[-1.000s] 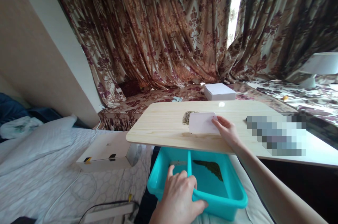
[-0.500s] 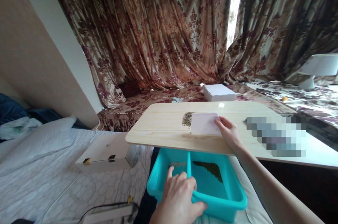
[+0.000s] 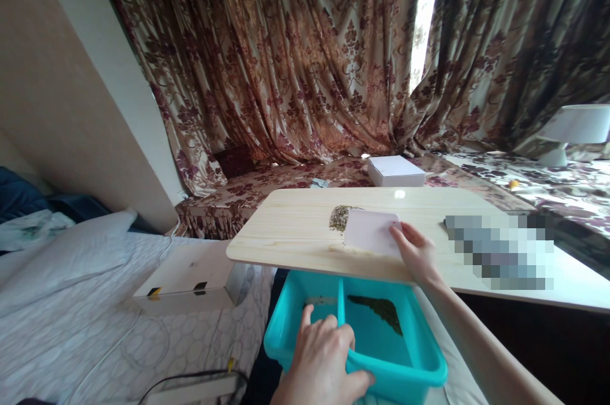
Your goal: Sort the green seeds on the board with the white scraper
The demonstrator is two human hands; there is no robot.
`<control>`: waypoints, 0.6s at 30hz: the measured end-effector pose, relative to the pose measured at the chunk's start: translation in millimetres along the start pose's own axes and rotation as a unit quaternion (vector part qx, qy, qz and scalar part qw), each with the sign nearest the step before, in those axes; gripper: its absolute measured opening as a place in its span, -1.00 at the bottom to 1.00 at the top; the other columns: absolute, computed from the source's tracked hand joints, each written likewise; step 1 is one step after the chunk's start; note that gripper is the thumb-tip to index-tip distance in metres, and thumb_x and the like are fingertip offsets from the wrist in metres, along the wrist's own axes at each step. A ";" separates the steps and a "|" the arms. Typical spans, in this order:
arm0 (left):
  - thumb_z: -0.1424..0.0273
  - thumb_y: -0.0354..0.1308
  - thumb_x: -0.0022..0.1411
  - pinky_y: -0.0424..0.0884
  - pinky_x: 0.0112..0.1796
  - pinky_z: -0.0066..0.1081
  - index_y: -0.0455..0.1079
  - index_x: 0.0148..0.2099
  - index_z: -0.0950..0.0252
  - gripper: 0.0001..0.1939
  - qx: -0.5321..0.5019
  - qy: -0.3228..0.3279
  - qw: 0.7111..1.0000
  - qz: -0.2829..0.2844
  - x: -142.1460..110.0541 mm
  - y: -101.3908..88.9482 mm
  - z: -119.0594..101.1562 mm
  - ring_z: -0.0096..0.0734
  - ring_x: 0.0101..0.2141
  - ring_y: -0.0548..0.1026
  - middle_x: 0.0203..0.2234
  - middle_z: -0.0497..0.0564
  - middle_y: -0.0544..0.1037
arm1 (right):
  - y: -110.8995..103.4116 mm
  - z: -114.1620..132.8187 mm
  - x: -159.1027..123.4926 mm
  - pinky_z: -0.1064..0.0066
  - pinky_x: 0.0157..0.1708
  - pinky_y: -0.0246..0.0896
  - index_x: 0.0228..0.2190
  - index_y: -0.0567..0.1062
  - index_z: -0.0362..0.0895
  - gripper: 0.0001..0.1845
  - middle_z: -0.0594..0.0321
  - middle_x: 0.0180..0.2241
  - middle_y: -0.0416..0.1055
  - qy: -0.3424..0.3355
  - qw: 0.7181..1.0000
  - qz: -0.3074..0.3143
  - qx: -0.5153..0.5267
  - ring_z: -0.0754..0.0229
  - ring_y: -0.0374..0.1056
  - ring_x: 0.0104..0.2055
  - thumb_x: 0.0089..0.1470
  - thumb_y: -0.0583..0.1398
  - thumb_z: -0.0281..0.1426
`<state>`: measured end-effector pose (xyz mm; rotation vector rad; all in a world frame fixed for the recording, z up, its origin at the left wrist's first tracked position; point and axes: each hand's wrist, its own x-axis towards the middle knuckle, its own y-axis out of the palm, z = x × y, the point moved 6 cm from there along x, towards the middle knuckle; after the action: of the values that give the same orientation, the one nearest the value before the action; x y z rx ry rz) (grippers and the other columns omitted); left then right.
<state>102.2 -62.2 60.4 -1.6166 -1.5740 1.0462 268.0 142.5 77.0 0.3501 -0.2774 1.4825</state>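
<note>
My right hand (image 3: pixel 417 249) pinches the right edge of a thin white card (image 3: pixel 369 231), tilted over the light wooden tabletop (image 3: pixel 281 227). Against the card's left side lies a small heap of mixed green and brown bits (image 3: pixel 338 219), partly hidden by it. Below the table's front edge is a turquoise two-compartment bin (image 3: pixel 419 354). My left hand (image 3: pixel 324 351) grips its near rim by the divider, thumb outside and fingers inside. Dark green bits (image 3: pixel 381 311) lie in the bin's right compartment; a few pale bits (image 3: pixel 320 300) lie in the left one.
A blurred-out object (image 3: pixel 498 252) rests on the table's right part. Behind the table sits a white box (image 3: pixel 396 170). On the bed at left are a larger white box (image 3: pixel 193 274), a power strip (image 3: pixel 193 389) and cables. A lamp (image 3: pixel 574 125) stands far right.
My right hand and the card have shifted slightly toward me and to the right, and the card's near edge sits lower. The left hand keeps its grip on the bin.
</note>
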 end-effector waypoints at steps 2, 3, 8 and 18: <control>0.21 0.22 -0.05 -0.19 0.24 -0.03 0.43 -0.31 0.18 -0.77 -0.005 0.001 1.000 -0.001 -0.6 0.2 0.8 -0.24 -0.14 0.42 -0.32 -0.05 0.46 | -0.6 0.6 -7.9 0.25 -0.27 0.45 -0.33 0.57 -0.10 -0.53 0.14 -0.34 0.61 0.012 1.000 -0.008 0.001 -0.02 0.52 -0.22 -0.17 0.31 0.00; 0.21 0.22 -0.04 -0.19 0.24 -0.03 0.43 -0.30 0.18 -0.76 -0.006 0.002 1.000 -0.003 -0.9 0.3 1.2 -0.23 -0.14 0.42 -0.32 -0.05 0.46 | 0.1 1.1 -11.8 0.25 -0.26 0.45 -0.33 0.56 -0.10 -0.54 0.14 -0.34 0.61 0.019 1.000 -0.008 0.002 -0.02 0.52 -0.21 -0.18 0.31 0.00; 0.20 0.22 -0.04 -0.20 0.24 -0.04 0.43 -0.30 0.19 -0.76 -0.004 0.001 1.000 -0.001 -2.1 1.1 2.3 -0.24 -0.13 0.42 -0.31 -0.05 0.46 | 6.2 4.1 -26.4 0.25 -0.27 0.46 -0.33 0.55 -0.08 -0.56 0.13 -0.34 0.61 0.028 0.999 0.024 0.004 -0.03 0.52 -0.21 -0.17 0.31 -0.01; 0.20 0.21 -0.04 -0.19 0.24 -0.05 0.44 -0.30 0.18 -0.76 0.002 -0.010 1.000 0.008 -2.0 -2.1 -0.6 -0.22 -0.13 0.43 -0.30 -0.04 0.47 | -22.5 -1.4 -13.1 0.33 -0.38 0.45 -0.40 0.55 -0.05 -0.61 0.18 -0.43 0.60 0.006 0.999 -0.047 -0.015 0.05 0.52 -0.34 -0.22 0.35 -0.04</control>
<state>101.8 -64.0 62.7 -1.6237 -1.5737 1.0754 289.4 129.8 69.3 0.3260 -0.2694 1.3857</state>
